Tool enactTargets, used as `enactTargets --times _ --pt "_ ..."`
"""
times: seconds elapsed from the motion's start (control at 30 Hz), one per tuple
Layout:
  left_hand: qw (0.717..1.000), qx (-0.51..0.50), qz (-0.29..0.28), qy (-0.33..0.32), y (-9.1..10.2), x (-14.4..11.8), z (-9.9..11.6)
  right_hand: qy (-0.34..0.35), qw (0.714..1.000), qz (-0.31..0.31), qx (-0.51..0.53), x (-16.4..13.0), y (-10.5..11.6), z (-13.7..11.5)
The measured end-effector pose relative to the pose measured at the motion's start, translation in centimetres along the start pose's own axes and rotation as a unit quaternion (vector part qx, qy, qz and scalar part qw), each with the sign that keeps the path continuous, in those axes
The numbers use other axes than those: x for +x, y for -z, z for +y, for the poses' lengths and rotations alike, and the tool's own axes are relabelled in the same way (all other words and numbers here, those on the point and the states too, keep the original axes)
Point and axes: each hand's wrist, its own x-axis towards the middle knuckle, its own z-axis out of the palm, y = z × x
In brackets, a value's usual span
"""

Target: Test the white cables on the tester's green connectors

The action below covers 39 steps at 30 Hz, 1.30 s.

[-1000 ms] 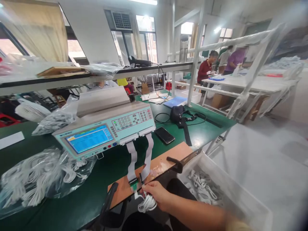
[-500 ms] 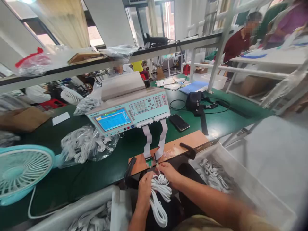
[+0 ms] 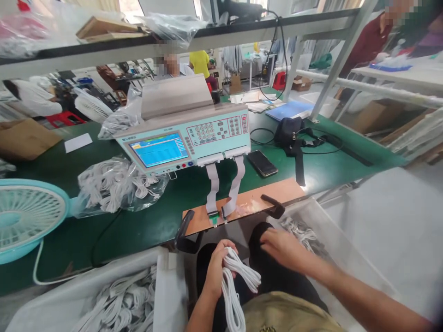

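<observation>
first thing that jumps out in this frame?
The pale green tester with its lit blue screen, mid-bench, two ribbon cables hanging to a brown board at the bench edge. Below it, the left hand grips a bundle of white cables; the right hand reaches toward the right bin.

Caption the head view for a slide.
Left hand grips a coiled white cable; right hand reaches toward a bin beside the tester.
</observation>
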Motion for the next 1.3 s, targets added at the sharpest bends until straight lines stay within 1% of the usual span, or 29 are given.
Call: enactTargets --times 0.07,0.1,0.17,0.27,0.37,0.47,0.57,0.67,0.73,0.8,0.87,0.93,0.97,1.07,1.13,1.23,1.3 --pt "0.998 0.058 0.008 -0.009 -0.7 -0.1 0.0 0.040 0.998 -0.006 0.037 0.7 -1.9 -2.7" --pt "0.996 0.088 0.015 -0.017 -1.0 -0.2 0.0 0.052 0.997 0.000 0.050 1.1 -2.9 -3.7" --pt "0.989 0.140 0.031 -0.044 -1.2 -0.6 0.0 0.066 0.995 0.018 0.069 1.9 -4.5 -5.0" --pt "0.978 0.179 0.064 -0.084 -0.8 -0.7 -0.2 0.085 0.991 0.040 0.096 2.9 -5.7 -4.9" --pt "0.977 0.171 0.100 -0.081 0.1 -0.1 -0.7 0.071 0.988 0.076 0.117 4.0 -6.1 -4.3" --pt "0.979 0.163 0.101 -0.073 1.0 0.9 -0.8 0.035 0.981 0.118 0.148 5.4 -6.3 -4.1" --pt "0.978 0.167 0.089 -0.084 1.4 1.4 -0.2 0.009 0.963 0.120 0.241 6.6 -6.6 -4.5" --pt "0.987 0.126 0.054 -0.087 1.6 1.5 0.6 -0.025 0.928 0.098 0.358 7.4 -6.9 -4.7" --pt "0.996 0.061 0.019 -0.062 1.8 1.5 0.9 -0.036 0.910 0.093 0.402 7.8 -7.2 -4.8" --pt "0.999 -0.020 -0.017 -0.024 1.9 1.6 0.8 -0.040 0.898 0.095 0.427 8.0 -7.5 -4.7" --pt "0.995 -0.086 -0.051 0.005 2.2 1.6 0.6 -0.046 0.890 0.095 0.444 8.2 -7.7 -4.6" --pt "0.989 -0.128 -0.072 0.026 2.3 1.7 0.4 -0.053 0.885 0.093 0.452 8.2 -7.9 -4.4" --pt "0.986 -0.143 -0.074 0.035 2.4 1.7 0.3 -0.056 0.884 0.091 0.456 8.3 -8.0 -4.4" --pt "0.983 -0.170 -0.048 0.052 2.1 1.9 0.1 -0.064 0.876 0.083 0.470 8.2 -8.3 -4.2" --pt "0.984 -0.175 -0.009 0.044 1.7 2.1 -0.1 -0.075 0.871 0.081 0.480 8.2 -8.6 -4.1" --pt "0.985 -0.152 0.079 -0.017 1.3 2.5 -0.3 -0.080 0.863 0.088 0.490 8.2 -8.7 -4.2" --pt "0.987 -0.090 0.118 -0.066 1.3 2.8 -0.3 -0.088 0.850 0.090 0.512 8.2 -8.4 -4.6"
